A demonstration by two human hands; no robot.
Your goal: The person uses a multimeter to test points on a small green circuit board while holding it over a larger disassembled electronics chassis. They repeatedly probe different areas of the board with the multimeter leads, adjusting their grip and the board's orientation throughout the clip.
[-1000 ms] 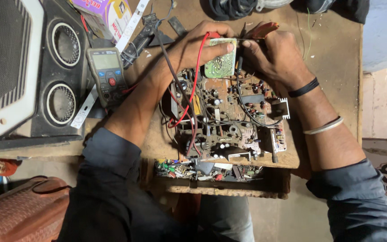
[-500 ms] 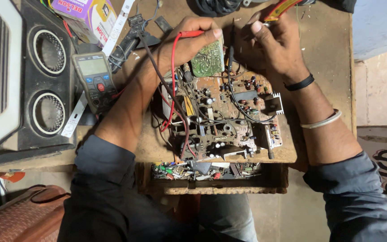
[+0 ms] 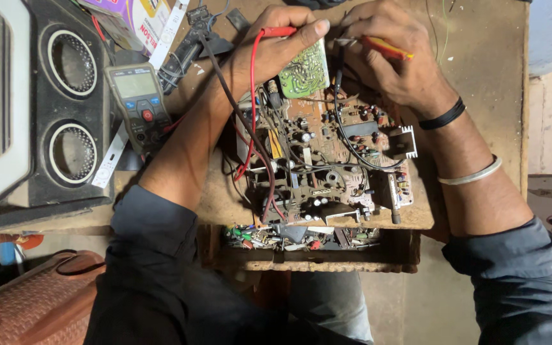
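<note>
The left hand [image 3: 276, 48] gripped a red probe [image 3: 279, 30] between thumb and curled fingers, and the same hand held up a small green circuit board [image 3: 306, 70] near the far edge of the wooden tabletop [image 3: 480, 76]. The probe's long axis ran roughly parallel to that far edge, its tip pointing toward the right hand, and its red lead [image 3: 250, 96] trailed back along the left forearm toward the near edge. The right hand [image 3: 394, 61] pinched a red-and-yellow-handled tool [image 3: 388, 48] between thumb and fingers; its long axis also lay nearly along the far edge, the handle angled toward the right edge and the working end pointing toward the left hand, just beside the green board. Whether either tip touched the board could not be told. Below both hands a large brown circuit board [image 3: 327, 166] crowded with components rested at the near edge of the tabletop, with a finned metal heat sink [image 3: 404, 142] on its right side. A multimeter [image 3: 138, 105] lay toward the left edge, its long axis running from far to near, beside a black speaker cabinet [image 3: 65, 102].
</note>
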